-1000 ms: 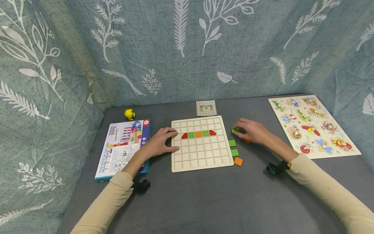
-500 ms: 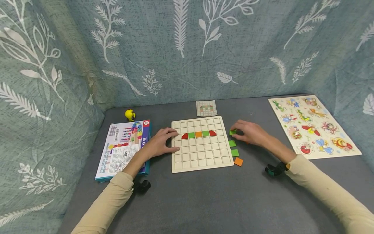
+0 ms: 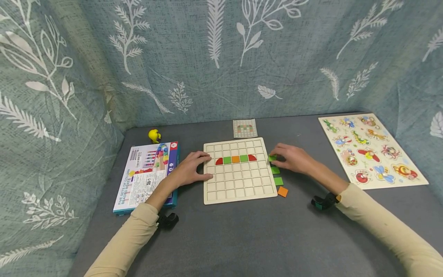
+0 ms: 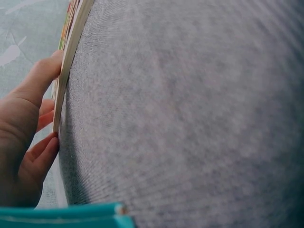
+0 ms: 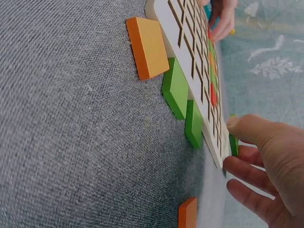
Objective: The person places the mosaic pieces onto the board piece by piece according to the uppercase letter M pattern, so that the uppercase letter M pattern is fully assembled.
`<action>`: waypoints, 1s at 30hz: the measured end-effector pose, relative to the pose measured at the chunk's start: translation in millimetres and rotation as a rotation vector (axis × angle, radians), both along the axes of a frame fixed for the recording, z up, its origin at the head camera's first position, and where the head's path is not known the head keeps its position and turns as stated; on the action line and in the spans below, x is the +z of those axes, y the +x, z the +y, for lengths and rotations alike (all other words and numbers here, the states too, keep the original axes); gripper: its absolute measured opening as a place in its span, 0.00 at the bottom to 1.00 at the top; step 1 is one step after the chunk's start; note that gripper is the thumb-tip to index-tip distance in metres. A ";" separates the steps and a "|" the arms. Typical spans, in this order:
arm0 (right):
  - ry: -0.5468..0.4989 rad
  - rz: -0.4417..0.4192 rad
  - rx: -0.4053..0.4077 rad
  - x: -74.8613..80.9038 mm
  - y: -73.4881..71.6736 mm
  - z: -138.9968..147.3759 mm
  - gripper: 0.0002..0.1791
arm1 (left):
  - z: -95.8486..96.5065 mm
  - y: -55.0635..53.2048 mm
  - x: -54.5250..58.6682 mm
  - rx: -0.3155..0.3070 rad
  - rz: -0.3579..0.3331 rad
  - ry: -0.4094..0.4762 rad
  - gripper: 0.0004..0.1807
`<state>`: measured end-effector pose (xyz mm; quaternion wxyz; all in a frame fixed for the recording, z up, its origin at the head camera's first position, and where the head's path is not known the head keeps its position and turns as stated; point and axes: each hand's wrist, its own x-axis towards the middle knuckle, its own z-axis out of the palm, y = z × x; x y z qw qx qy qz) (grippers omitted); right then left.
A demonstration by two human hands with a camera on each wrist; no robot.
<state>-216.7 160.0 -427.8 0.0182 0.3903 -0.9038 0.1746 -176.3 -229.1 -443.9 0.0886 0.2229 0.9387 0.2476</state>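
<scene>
My right hand (image 3: 294, 158) pinches a green square tile (image 5: 233, 144) between thumb and fingers, close to the right edge of the wooden grid board (image 3: 238, 182). At the board's left edge, my left hand (image 3: 188, 169) rests with thumb and fingers spread, their tips touching the rim. Across one row of the board lie a red rounded piece (image 3: 219, 161), a green tile, an orange tile (image 3: 235, 159), a green tile and another red rounded piece (image 3: 252, 157). Beside the right edge lie two green tiles (image 3: 278, 181) and an orange tile (image 3: 282, 191). Another orange tile (image 5: 188, 213) shows in the right wrist view.
A small pattern card (image 3: 245, 128) lies behind the board. On the left is a bead-set box (image 3: 145, 177), with a yellow toy (image 3: 154, 135) behind it. An insect puzzle board (image 3: 372, 150) lies at the right. A leaf-patterned curtain (image 3: 221, 92) hangs behind the table.
My right hand has moved left with the green tile, from out on the table to near the board's right edge. The left hand has stayed in place.
</scene>
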 end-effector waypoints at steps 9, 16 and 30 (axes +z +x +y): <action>0.001 -0.013 0.013 -1.7 2.1 -6.5 0.13 | 0.2 0.6 0.0 0.001 -0.011 -0.009 0.37; -0.026 -0.004 0.050 -1.2 3.0 -15.0 0.13 | 0.6 1.5 0.8 0.003 -0.004 -0.010 0.37; -0.058 0.012 0.115 0.9 3.5 -38.2 0.12 | -0.2 0.4 -1.0 0.000 0.005 0.000 0.37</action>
